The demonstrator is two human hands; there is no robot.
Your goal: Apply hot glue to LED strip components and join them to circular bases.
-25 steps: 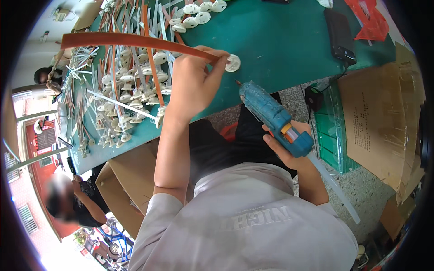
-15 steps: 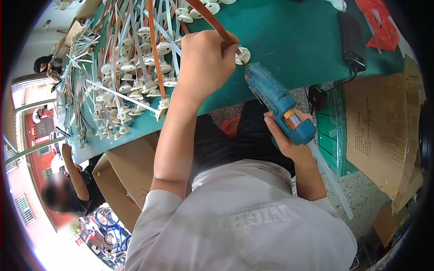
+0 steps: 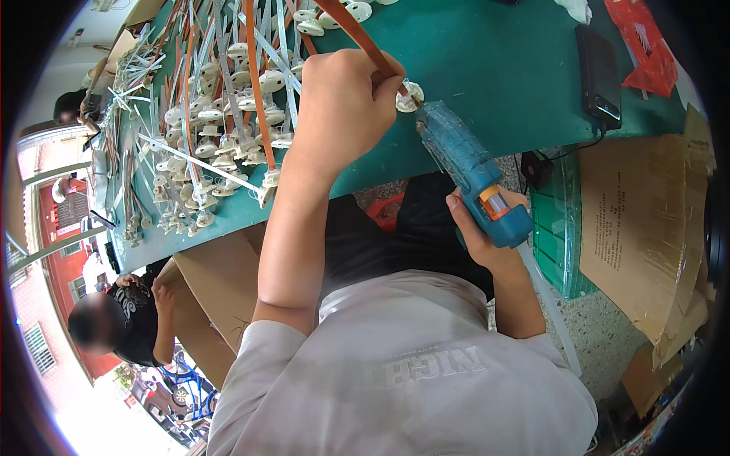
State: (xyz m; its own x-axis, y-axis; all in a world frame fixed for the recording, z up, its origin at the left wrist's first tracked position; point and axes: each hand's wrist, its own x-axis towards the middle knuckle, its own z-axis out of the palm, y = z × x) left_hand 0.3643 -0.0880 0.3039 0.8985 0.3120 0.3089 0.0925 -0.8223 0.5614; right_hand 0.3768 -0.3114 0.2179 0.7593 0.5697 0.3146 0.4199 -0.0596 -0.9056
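My left hand (image 3: 342,102) pinches the orange strip (image 3: 357,34) onto the white disc (image 3: 409,96); my right hand (image 3: 487,239) grips the blue glue gun (image 3: 471,175), whose hot nozzle could burn my fingertips.

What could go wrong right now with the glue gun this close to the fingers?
The blue glue gun in the right hand has its tip right at the white disc, beside the left hand pinching the orange strip; hot glue may reach those fingers. The disc sits near the green table's edge and might slide off.
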